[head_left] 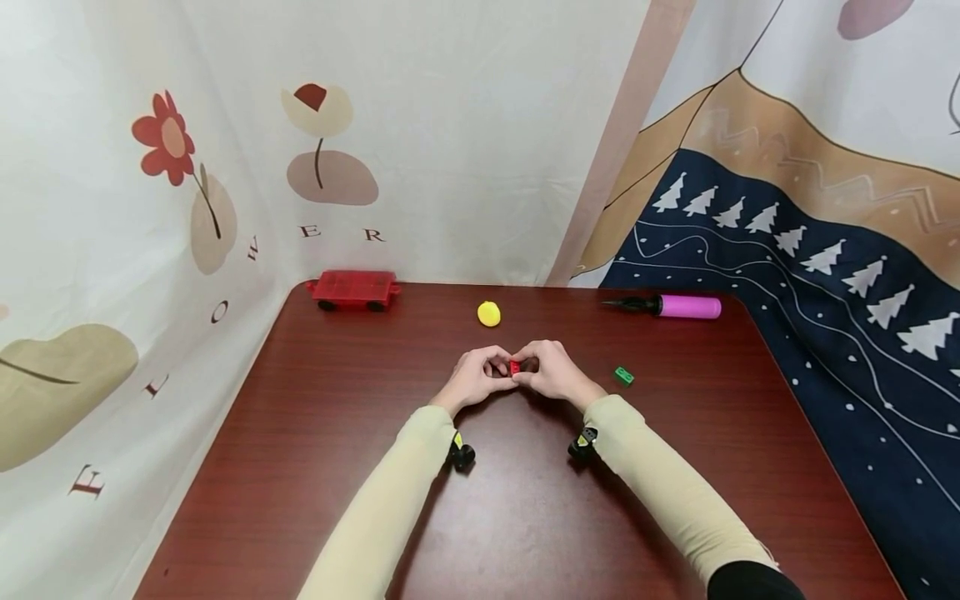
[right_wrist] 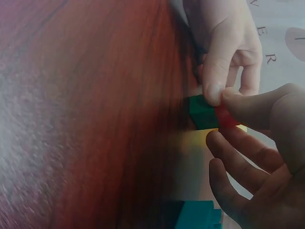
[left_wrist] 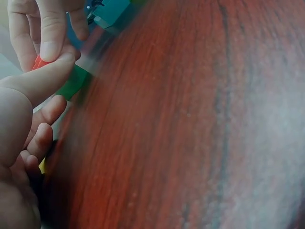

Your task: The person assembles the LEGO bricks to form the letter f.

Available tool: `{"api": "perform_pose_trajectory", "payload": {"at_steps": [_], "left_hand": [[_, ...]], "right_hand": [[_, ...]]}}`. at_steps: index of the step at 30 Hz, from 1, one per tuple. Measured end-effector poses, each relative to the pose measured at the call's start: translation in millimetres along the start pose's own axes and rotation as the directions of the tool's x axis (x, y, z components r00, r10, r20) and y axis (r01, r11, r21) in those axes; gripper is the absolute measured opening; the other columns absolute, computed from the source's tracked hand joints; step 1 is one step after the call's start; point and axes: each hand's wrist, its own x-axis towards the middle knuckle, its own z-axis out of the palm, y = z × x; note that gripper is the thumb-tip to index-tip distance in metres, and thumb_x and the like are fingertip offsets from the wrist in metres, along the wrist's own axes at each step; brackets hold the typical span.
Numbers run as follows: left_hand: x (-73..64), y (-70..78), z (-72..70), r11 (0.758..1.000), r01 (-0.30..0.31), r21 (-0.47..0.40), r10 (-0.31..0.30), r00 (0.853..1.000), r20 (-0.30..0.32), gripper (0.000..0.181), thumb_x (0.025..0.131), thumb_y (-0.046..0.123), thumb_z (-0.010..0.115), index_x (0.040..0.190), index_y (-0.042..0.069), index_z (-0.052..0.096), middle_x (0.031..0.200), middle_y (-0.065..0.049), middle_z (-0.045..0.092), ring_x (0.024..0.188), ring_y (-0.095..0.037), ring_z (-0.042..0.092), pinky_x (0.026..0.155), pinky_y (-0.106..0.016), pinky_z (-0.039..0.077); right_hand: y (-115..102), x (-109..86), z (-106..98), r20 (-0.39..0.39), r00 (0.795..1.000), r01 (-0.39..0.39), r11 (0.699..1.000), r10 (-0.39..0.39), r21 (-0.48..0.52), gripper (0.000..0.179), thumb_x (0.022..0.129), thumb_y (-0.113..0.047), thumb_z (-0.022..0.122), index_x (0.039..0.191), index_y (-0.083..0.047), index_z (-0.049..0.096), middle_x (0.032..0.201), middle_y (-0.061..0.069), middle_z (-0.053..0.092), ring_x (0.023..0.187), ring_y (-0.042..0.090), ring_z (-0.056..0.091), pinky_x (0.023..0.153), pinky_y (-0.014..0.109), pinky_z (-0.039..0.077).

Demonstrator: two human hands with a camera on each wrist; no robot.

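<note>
Both hands meet over the middle of the table, fingertips together at a small red toy brick (head_left: 514, 367). The left hand (head_left: 476, 375) pinches the brick from one side, and the right hand (head_left: 553, 371) pinches it from the other. In the right wrist view a green brick (right_wrist: 204, 112) sits right against the red brick (right_wrist: 226, 116); in the head view the hands and red brick hide it. Fingers cover much of both bricks. A separate green brick (head_left: 624, 376) lies on the table to the right of the right hand.
Beyond the hands stands a small yellow ball-like thing (head_left: 488, 313) on the brown table (head_left: 337, 467). A red toy wagon (head_left: 354, 289) is at the back left, and a pink hand pump (head_left: 688, 307) with a black nozzle lies at the back right. Printed curtains (head_left: 465, 167) hang behind.
</note>
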Motion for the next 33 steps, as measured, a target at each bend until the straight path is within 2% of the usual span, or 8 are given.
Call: {"api": "perform_pose_trajectory", "payload": {"at_steps": [7, 11, 15, 18, 21, 22, 27, 33], "left_hand": [[-1.0, -2.1, 2.6, 1.000, -0.015, -0.014, 0.015, 1.000, 0.000, 0.031, 0.084, 0.023, 0.092, 0.111, 0.017, 0.078, 0.093, 0.002, 0.074, 0.072, -0.010, 0.056, 0.068, -0.023, 0.045], [0.1, -4.2, 3.8, 1.000, -0.028, 0.009, 0.029, 0.999, -0.017, 0.034, 0.083, 0.025, 0.093, 0.113, 0.017, 0.078, 0.103, 0.002, 0.073, 0.075, -0.011, 0.054, 0.070, -0.024, 0.044], [1.3, -7.3, 3.8, 0.999, -0.014, 0.041, 0.015, 1.000, -0.026, 0.036, 0.082, 0.027, 0.093, 0.114, 0.019, 0.078, 0.111, 0.005, 0.071, 0.077, -0.012, 0.054, 0.072, -0.025, 0.043], [1.6, -7.8, 3.7, 0.998, 0.018, 0.053, -0.017, 1.000, -0.023, 0.037, 0.083, 0.031, 0.093, 0.116, 0.023, 0.077, 0.096, 0.004, 0.068, 0.077, -0.013, 0.054, 0.070, -0.027, 0.041], [2.6, -5.6, 3.9, 0.997, 0.045, 0.058, -0.045, 0.999, -0.012, 0.038, 0.083, 0.035, 0.092, 0.117, 0.027, 0.077, 0.084, 0.003, 0.063, 0.075, -0.013, 0.053, 0.069, -0.029, 0.040], [2.9, -5.0, 4.4, 0.997, 0.052, 0.057, -0.052, 0.999, -0.007, 0.038, 0.083, 0.036, 0.092, 0.117, 0.028, 0.077, 0.081, 0.003, 0.061, 0.075, -0.014, 0.053, 0.069, -0.030, 0.039], [2.1, -4.7, 6.3, 0.998, 0.047, 0.048, -0.046, 0.999, -0.005, 0.037, 0.084, 0.036, 0.091, 0.118, 0.030, 0.076, 0.099, 0.011, 0.072, 0.078, -0.012, 0.053, 0.072, -0.030, 0.040], [0.3, -6.3, 5.8, 0.998, 0.032, 0.056, -0.031, 0.999, -0.018, 0.036, 0.084, 0.037, 0.091, 0.116, 0.032, 0.075, 0.109, 0.016, 0.075, 0.080, -0.012, 0.053, 0.075, -0.031, 0.040]], "right_hand": [[1.9, -4.6, 3.9, -0.023, 0.999, -0.040, 0.998, 0.041, 0.041, 0.026, 0.083, -0.008, 0.089, 0.109, -0.005, 0.082, 0.097, 0.006, 0.077, 0.073, 0.012, 0.066, 0.070, 0.028, 0.054], [3.3, -6.2, 1.3, 0.018, 0.997, -0.072, 0.996, 0.071, 0.055, 0.029, 0.086, -0.012, 0.088, 0.114, -0.008, 0.079, 0.100, 0.003, 0.076, 0.074, 0.010, 0.066, 0.069, 0.028, 0.055], [2.0, -4.5, -0.7, 0.072, 0.996, -0.049, 0.999, 0.048, 0.006, 0.030, 0.090, -0.015, 0.086, 0.117, -0.008, 0.076, 0.099, 0.002, 0.074, 0.077, 0.010, 0.066, 0.073, 0.030, 0.056], [0.1, -3.2, -4.5, 0.103, 0.994, -0.025, 0.999, 0.028, -0.023, 0.030, 0.091, -0.015, 0.085, 0.118, -0.007, 0.074, 0.104, 0.003, 0.074, 0.084, 0.012, 0.071, 0.079, 0.033, 0.059], [-0.2, -6.3, -15.3, 0.100, 0.995, -0.018, 0.999, 0.022, -0.038, 0.032, 0.093, -0.017, 0.083, 0.121, -0.006, 0.073, 0.111, 0.006, 0.073, 0.092, 0.016, 0.073, 0.084, 0.037, 0.060], [1.0, -9.2, -19.9, 0.092, 0.996, -0.015, 0.999, 0.019, -0.040, 0.032, 0.094, -0.017, 0.082, 0.121, -0.005, 0.073, 0.113, 0.008, 0.073, 0.094, 0.017, 0.073, 0.085, 0.038, 0.060], [14.3, -31.8, -44.6, 0.033, 0.999, -0.030, 0.997, 0.032, -0.066, 0.032, 0.097, -0.019, 0.079, 0.124, -0.003, 0.073, 0.116, 0.010, 0.074, 0.098, 0.023, 0.071, 0.088, 0.044, 0.059], [32.9, -62.3, -66.8, -0.018, 0.996, -0.088, 0.993, 0.086, -0.076, 0.027, 0.095, -0.015, 0.079, 0.119, -0.003, 0.075, 0.110, 0.010, 0.075, 0.095, 0.024, 0.071, 0.084, 0.044, 0.059]]}}
